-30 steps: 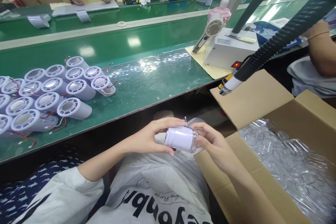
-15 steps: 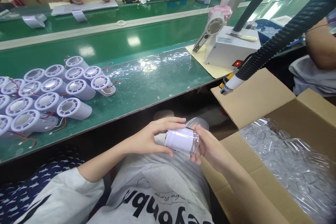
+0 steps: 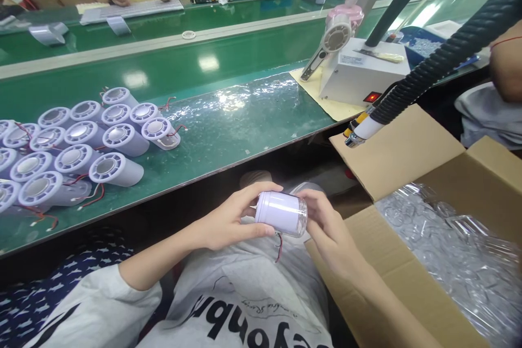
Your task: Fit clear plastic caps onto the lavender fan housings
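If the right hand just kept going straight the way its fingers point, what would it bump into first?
The right hand points left, its fingers already on the clear end of the white cylinder held over the lap. So it would meet that cylinder at once, then the left hand gripping the other end.

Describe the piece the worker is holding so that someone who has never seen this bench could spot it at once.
Below the near edge of the green bench, over the lap, the left hand and right hand hold one white cylinder. Unlike the cylinders lying on the bench, it carries a clear cap and hangs a thin red wire.
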